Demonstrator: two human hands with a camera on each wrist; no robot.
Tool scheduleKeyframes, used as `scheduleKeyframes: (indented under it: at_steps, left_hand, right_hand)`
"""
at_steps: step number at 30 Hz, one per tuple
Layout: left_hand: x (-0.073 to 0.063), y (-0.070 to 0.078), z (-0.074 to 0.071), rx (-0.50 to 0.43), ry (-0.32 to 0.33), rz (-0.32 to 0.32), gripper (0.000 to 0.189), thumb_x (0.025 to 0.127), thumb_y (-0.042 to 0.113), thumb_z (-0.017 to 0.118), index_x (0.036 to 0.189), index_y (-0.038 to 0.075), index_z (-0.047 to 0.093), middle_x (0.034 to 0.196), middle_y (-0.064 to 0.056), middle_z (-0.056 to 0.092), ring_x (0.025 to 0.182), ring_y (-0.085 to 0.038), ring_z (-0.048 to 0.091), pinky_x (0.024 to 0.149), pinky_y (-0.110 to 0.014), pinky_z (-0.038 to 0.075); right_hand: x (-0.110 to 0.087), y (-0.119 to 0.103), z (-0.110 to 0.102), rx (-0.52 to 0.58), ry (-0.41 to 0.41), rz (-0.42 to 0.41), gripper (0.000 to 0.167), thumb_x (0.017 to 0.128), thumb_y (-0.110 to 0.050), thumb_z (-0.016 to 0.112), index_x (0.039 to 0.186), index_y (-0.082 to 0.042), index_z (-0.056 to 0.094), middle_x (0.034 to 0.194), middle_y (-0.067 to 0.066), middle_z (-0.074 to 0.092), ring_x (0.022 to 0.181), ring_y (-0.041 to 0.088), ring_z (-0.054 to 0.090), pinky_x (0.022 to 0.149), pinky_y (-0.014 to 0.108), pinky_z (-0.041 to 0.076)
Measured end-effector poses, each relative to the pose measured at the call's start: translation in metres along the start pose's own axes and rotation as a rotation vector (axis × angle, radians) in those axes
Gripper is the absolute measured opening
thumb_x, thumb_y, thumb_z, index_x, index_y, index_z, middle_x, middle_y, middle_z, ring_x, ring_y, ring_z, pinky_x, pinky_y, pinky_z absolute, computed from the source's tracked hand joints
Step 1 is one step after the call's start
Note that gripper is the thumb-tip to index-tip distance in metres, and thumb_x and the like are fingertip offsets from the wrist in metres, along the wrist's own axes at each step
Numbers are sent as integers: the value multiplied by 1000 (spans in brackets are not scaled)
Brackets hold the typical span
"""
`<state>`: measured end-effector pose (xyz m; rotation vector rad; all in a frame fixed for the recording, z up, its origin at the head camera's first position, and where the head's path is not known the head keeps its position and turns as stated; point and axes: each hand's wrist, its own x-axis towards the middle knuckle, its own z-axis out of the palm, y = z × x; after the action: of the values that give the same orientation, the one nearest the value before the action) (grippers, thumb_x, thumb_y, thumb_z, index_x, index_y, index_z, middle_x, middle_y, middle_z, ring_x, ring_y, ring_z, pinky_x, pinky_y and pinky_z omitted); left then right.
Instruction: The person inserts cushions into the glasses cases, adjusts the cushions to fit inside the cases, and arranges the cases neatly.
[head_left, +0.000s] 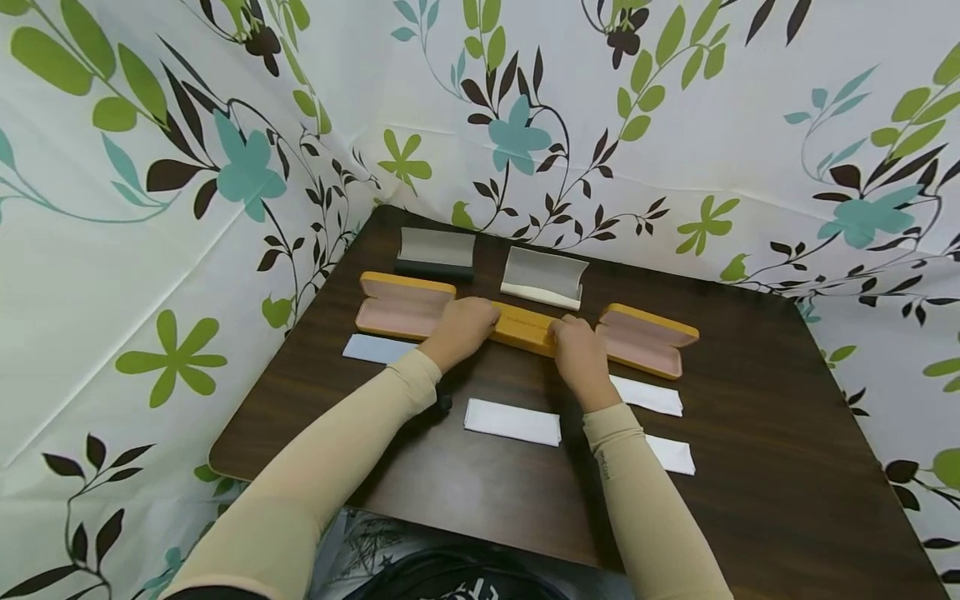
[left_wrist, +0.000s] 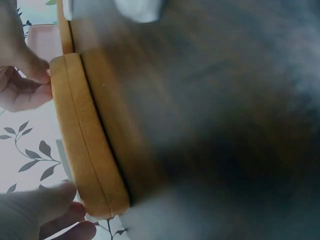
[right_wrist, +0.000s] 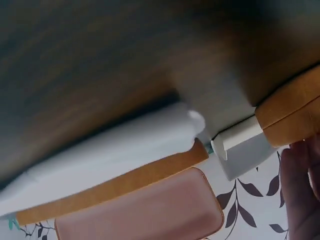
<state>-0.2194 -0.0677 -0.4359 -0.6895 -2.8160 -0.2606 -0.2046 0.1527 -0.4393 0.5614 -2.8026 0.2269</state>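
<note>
A closed mustard-yellow glasses case [head_left: 522, 327] lies across the table between my two hands. My left hand [head_left: 467, 329] grips its left end, thumb and fingers at the corner, as the left wrist view shows with the hand [left_wrist: 45, 210] low in the picture. The right hand [head_left: 581, 358] pinches the opposite end. On either side stand two open yellow cases with pink linings, one at the left [head_left: 405, 318] and one at the right [head_left: 637, 348]. Part of a pale blue folded cloth [head_left: 375, 348] is hidden behind my left forearm.
Behind stand an open dark case [head_left: 435, 268] and an open cream case [head_left: 542, 293], both grey inside. A white folded cloth [head_left: 512, 422] lies nearer me. Two more white cloths, an upper [head_left: 648, 396] and a lower [head_left: 671, 456], lie by my right arm on the brown table [head_left: 780, 467].
</note>
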Motion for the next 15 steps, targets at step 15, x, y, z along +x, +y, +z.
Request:
scheduleKeyframes:
  at_steps: [15]
  left_hand:
    - [-3,-2,9,-60,-21,36,6,96,9,71,92,11,76,94,-3,70,85,-21,69,75,-34,57]
  right_hand:
    - [1,-2,0,24,-65,13,12,89,8,70,93,-2,75,95,14,66,90,37,63,75,45,57]
